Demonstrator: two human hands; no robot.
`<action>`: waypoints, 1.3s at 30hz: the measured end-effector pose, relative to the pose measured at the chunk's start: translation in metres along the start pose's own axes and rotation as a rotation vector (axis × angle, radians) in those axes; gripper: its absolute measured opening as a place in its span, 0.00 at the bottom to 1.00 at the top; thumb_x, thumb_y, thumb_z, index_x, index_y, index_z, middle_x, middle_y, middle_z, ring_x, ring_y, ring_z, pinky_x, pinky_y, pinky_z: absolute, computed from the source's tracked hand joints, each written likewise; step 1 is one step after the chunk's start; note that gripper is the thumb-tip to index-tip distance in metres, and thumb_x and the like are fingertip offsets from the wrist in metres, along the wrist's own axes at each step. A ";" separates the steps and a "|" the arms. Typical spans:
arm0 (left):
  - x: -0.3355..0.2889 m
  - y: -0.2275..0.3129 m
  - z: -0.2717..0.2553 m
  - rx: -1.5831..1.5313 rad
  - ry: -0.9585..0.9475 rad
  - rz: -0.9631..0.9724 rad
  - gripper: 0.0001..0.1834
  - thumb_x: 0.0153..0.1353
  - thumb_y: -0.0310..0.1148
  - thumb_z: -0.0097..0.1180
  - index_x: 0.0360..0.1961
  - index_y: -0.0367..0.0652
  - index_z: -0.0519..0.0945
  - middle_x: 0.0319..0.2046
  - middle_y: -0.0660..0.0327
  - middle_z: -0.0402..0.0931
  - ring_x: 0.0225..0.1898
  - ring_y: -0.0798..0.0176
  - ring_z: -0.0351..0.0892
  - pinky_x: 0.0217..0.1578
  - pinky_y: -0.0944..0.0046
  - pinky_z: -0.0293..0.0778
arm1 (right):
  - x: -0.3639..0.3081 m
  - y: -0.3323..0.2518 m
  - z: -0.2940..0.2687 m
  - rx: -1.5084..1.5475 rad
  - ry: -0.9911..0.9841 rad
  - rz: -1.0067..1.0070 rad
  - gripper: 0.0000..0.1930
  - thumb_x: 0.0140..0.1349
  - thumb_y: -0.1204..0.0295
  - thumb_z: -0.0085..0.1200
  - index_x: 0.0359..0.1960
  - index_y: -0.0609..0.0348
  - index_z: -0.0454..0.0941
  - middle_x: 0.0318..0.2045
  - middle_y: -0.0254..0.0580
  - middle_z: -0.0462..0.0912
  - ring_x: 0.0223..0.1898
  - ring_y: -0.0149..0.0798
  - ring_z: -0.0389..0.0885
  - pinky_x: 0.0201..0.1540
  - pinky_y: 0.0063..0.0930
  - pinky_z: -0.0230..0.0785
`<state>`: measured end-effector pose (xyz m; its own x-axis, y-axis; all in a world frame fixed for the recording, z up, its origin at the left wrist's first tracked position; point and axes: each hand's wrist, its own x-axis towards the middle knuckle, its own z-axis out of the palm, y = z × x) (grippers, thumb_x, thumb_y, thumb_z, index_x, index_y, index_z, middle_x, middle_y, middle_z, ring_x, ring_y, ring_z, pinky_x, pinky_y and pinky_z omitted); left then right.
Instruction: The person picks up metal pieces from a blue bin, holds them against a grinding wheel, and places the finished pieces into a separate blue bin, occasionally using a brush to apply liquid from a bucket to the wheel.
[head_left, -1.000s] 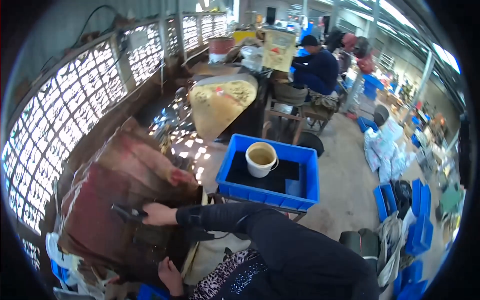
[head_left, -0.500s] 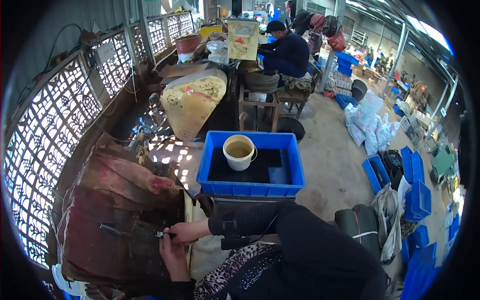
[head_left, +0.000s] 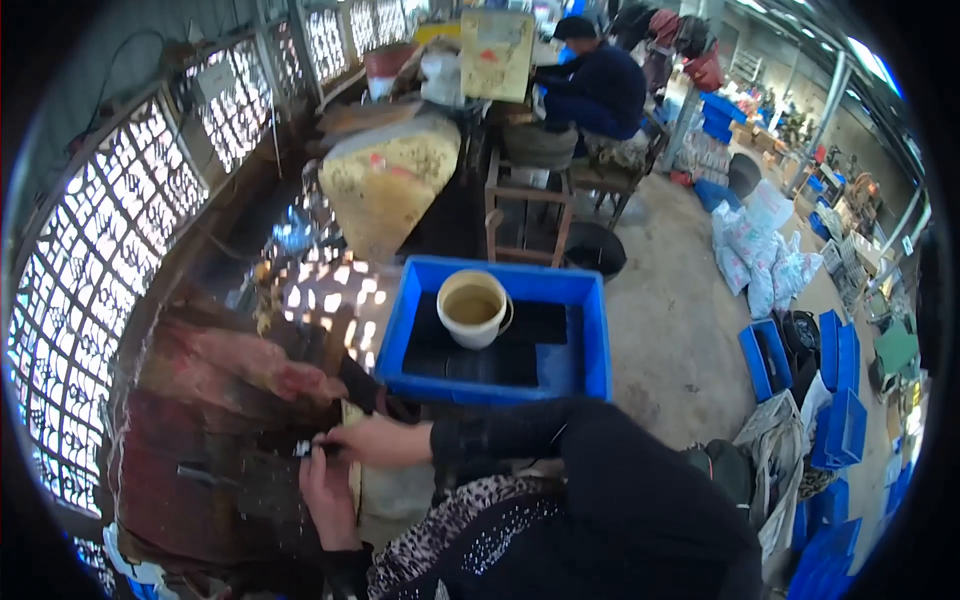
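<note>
The right hand [head_left: 376, 440] grips a small bright-tipped dark part [head_left: 304, 449]. The left hand [head_left: 328, 494] touches it; finger closure cannot be determined.

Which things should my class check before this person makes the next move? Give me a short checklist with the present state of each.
1. Grip on the small dark item: ok; the right hand has it at its fingertips.
2. Left hand close by to steady it: ok; its fingers are right at the item, though blur hides the exact contact.
3. Condition of the item: cannot tell; too small and blurred.
4. Gloves on: not ok; both hands are bare.
5. White bucket upright: ok; it stands inside the blue tray.
6. Co-worker out of the way: ok; seated well beyond the tray.
</note>
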<state>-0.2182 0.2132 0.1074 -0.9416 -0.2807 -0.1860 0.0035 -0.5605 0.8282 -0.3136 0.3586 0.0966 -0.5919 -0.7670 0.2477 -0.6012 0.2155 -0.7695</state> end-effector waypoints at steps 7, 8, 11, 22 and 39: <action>0.000 -0.007 -0.039 1.061 0.341 0.496 0.14 0.70 0.27 0.51 0.53 0.33 0.77 0.48 0.56 0.79 0.49 0.65 0.78 0.52 0.66 0.73 | -0.079 0.110 -0.136 -0.591 -0.205 -0.015 0.07 0.57 0.69 0.53 0.31 0.57 0.81 0.34 0.47 0.79 0.37 0.49 0.80 0.38 0.42 0.75; -0.004 -0.010 -0.052 1.088 0.372 0.453 0.14 0.70 0.27 0.51 0.53 0.33 0.77 0.48 0.56 0.79 0.49 0.65 0.78 0.52 0.66 0.73 | -0.097 0.134 -0.152 -0.468 -0.214 0.131 0.09 0.59 0.69 0.52 0.33 0.60 0.81 0.29 0.50 0.79 0.34 0.50 0.81 0.36 0.41 0.75; -0.005 -0.020 -0.096 1.151 0.440 0.537 0.14 0.69 0.25 0.51 0.54 0.33 0.76 0.50 0.54 0.79 0.51 0.63 0.78 0.53 0.65 0.72 | -0.125 0.153 -0.176 -0.430 -0.385 0.822 0.11 0.59 0.70 0.50 0.27 0.66 0.79 0.19 0.55 0.77 0.23 0.53 0.80 0.26 0.40 0.75; -0.008 -0.037 -0.117 1.127 0.590 0.504 0.17 0.68 0.24 0.51 0.57 0.32 0.74 0.54 0.53 0.76 0.55 0.60 0.75 0.56 0.63 0.70 | -0.241 0.256 -0.190 -0.345 -0.407 1.481 0.11 0.55 0.73 0.45 0.18 0.64 0.74 0.16 0.44 0.76 0.18 0.43 0.77 0.22 0.39 0.69; -0.021 -0.017 -0.124 1.311 0.577 0.473 0.18 0.67 0.25 0.50 0.58 0.31 0.73 0.55 0.51 0.75 0.54 0.60 0.75 0.57 0.63 0.69 | -0.280 0.256 -0.164 -0.350 -0.448 1.421 0.12 0.62 0.72 0.47 0.24 0.62 0.79 0.17 0.38 0.75 0.15 0.35 0.72 0.19 0.30 0.66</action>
<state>-0.1567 0.1323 0.0314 -0.6806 -0.6651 0.3071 -0.3283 0.6517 0.6838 -0.3901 0.7281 -0.0733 -0.6021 0.0905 -0.7933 0.1745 0.9845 -0.0201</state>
